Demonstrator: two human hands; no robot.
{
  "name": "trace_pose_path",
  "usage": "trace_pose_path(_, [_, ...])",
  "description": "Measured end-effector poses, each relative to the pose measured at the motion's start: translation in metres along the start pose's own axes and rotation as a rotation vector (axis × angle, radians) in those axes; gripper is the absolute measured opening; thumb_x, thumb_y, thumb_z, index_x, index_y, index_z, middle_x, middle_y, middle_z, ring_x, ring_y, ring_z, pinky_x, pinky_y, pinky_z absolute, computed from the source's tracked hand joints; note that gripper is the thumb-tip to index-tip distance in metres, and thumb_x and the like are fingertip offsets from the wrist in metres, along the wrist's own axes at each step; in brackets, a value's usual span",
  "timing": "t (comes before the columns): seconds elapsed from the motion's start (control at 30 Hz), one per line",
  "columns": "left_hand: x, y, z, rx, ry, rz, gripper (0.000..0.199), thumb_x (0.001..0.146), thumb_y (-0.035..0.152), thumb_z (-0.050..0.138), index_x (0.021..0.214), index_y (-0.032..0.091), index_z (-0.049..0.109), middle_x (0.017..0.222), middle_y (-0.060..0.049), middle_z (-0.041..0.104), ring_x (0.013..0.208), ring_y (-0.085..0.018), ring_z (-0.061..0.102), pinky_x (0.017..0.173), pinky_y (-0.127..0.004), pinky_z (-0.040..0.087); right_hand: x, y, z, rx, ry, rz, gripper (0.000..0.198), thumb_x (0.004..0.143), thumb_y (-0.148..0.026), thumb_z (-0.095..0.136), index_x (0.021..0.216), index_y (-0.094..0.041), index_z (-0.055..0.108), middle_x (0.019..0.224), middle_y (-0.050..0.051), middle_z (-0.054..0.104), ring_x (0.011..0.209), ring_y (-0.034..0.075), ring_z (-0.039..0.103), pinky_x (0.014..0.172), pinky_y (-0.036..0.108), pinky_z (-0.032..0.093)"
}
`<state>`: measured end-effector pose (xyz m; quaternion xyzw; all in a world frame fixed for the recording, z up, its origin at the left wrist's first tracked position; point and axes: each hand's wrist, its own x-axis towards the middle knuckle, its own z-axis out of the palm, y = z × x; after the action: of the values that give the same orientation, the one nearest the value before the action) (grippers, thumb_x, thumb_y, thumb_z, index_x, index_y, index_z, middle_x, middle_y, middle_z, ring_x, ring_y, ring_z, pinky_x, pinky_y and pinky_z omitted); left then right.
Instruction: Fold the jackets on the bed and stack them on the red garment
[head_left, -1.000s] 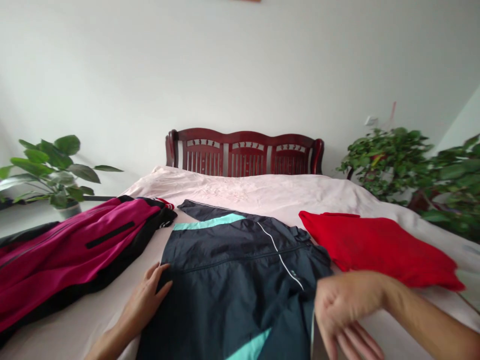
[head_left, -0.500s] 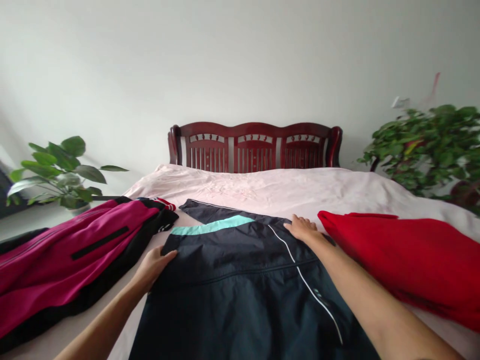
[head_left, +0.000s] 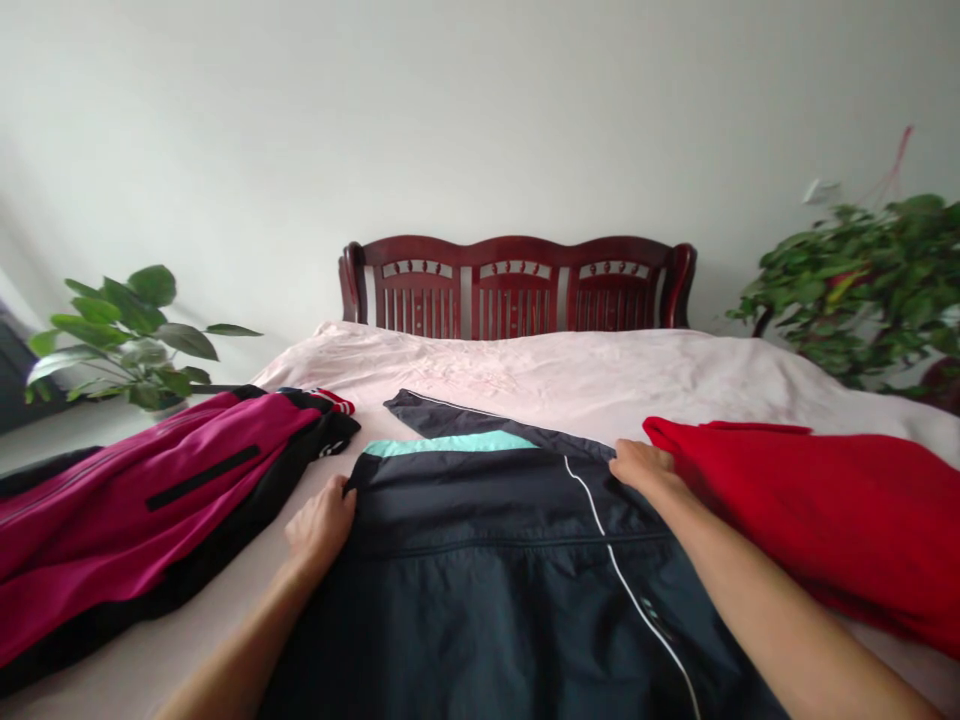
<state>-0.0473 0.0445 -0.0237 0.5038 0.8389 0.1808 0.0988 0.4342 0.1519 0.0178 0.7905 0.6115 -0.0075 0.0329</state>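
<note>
Both hands have gone from lying loosely on the cloth to gripping it: left hand (head_left: 322, 520) has fingers curled onto the near-left edge of the dark garment (head_left: 465, 610), right hand (head_left: 642, 466) has fingers clamped on its far right edge. Garment lies spread on the pink sheet (head_left: 600, 370), between magenta jacket (head_left: 112, 520) and red garment (head_left: 810, 500). Opposite-edge grips probably keep the fabric taut and flat.
</note>
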Motion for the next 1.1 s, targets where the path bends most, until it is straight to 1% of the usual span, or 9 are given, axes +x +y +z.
trace_pose_path(0.23, [-0.019, 0.008, 0.005, 0.117, 0.023, 0.035, 0.047, 0.096, 0.041, 0.031, 0.136, 0.022, 0.047, 0.117, -0.017, 0.070, 0.107, -0.037, 0.066, 0.081, -0.047, 0.049, 0.010, -0.037, -0.009, 0.011, 0.102, -0.176, 0.040, 0.090, -0.016, 0.045, 0.127, -0.018, 0.061, 0.134, 0.016, 0.059, 0.124, 0.027, 0.053, 0.099, 0.037, 0.039])
trace_pose_path(0.43, [-0.019, 0.011, 0.007, 0.170, 0.066, 0.046, 0.044, 0.097, 0.039, 0.032, 0.137, 0.023, 0.044, 0.117, -0.014, 0.071, 0.103, -0.033, 0.069, 0.077, -0.042, 0.050, 0.031, -0.098, 0.005, 0.065, 0.093, -0.251, 0.049, 0.090, -0.038, 0.056, 0.133, -0.016, 0.056, 0.131, 0.018, 0.061, 0.124, 0.028, 0.053, 0.098, 0.037, 0.039])
trace_pose_path(0.57, [-0.018, 0.008, 0.013, 0.179, 0.114, 0.063, 0.045, 0.097, 0.036, 0.034, 0.139, 0.021, 0.043, 0.120, -0.015, 0.069, 0.102, -0.032, 0.069, 0.077, -0.041, 0.051, 0.031, -0.117, 0.009, 0.084, 0.120, -0.294, 0.041, 0.085, -0.039, 0.065, 0.119, -0.016, 0.065, 0.120, 0.016, 0.067, 0.115, 0.029, 0.058, 0.092, 0.039, 0.040])
trace_pose_path(0.7, [-0.019, 0.002, 0.017, 0.142, 0.299, 0.203, 0.046, 0.094, 0.030, 0.042, 0.138, 0.017, 0.047, 0.130, -0.017, 0.061, 0.114, -0.033, 0.062, 0.091, -0.045, 0.049, 0.010, -0.116, -0.010, 0.128, 0.298, -0.431, 0.030, 0.094, -0.030, 0.053, 0.119, -0.022, 0.066, 0.120, 0.010, 0.067, 0.114, 0.023, 0.056, 0.093, 0.034, 0.038])
trace_pose_path(0.8, [-0.020, 0.011, 0.015, -0.142, 0.383, 0.410, 0.041, 0.091, 0.032, 0.049, 0.130, 0.021, 0.056, 0.132, -0.012, 0.059, 0.123, -0.030, 0.056, 0.104, -0.044, 0.044, -0.026, -0.100, -0.030, 0.141, 0.526, -0.638, 0.031, 0.096, -0.025, 0.049, 0.121, -0.026, 0.066, 0.112, 0.007, 0.067, 0.110, 0.022, 0.055, 0.093, 0.034, 0.036])
trace_pose_path(0.87, [-0.021, 0.030, 0.010, -0.483, 0.280, 0.401, 0.042, 0.092, 0.038, 0.048, 0.130, 0.020, 0.055, 0.130, -0.012, 0.061, 0.117, -0.026, 0.061, 0.099, -0.040, 0.049, -0.059, -0.082, -0.036, 0.113, 0.774, -0.925, 0.030, 0.094, -0.019, 0.051, 0.117, -0.027, 0.069, 0.090, 0.005, 0.066, 0.091, 0.021, 0.056, 0.084, 0.035, 0.037])
trace_pose_path(0.97, [-0.022, 0.072, 0.002, -0.833, -0.056, 0.204, 0.055, 0.098, 0.048, 0.031, 0.141, 0.015, 0.043, 0.128, -0.017, 0.063, 0.105, -0.023, 0.069, 0.086, -0.036, 0.056, -0.112, -0.056, -0.034, 0.040, 1.046, -1.316, 0.034, 0.092, -0.012, 0.053, 0.120, -0.027, 0.067, 0.070, -0.001, 0.057, 0.070, 0.017, 0.048, 0.073, 0.034, 0.036])
trace_pose_path(1.03, [-0.025, 0.101, 0.001, -0.848, -0.187, 0.159, 0.062, 0.097, 0.053, 0.032, 0.143, 0.012, 0.039, 0.133, -0.020, 0.060, 0.105, -0.024, 0.069, 0.083, -0.036, 0.056, -0.142, -0.044, -0.027, 0.002, 1.065, -1.466, 0.033, 0.092, -0.010, 0.055, 0.119, -0.024, 0.066, 0.069, -0.002, 0.056, 0.068, 0.016, 0.047, 0.073, 0.034, 0.037])
trace_pose_path(1.1, [-0.028, 0.124, 0.005, -0.784, -0.206, 0.169, 0.072, 0.085, 0.055, 0.058, 0.140, 0.011, 0.044, 0.138, -0.023, 0.056, 0.113, -0.029, 0.065, 0.087, -0.037, 0.053, -0.165, -0.038, -0.018, -0.007, 1.019, -1.558, 0.028, 0.091, -0.011, 0.056, 0.115, -0.021, 0.067, 0.070, -0.002, 0.056, 0.068, 0.015, 0.047, 0.074, 0.034, 0.039])
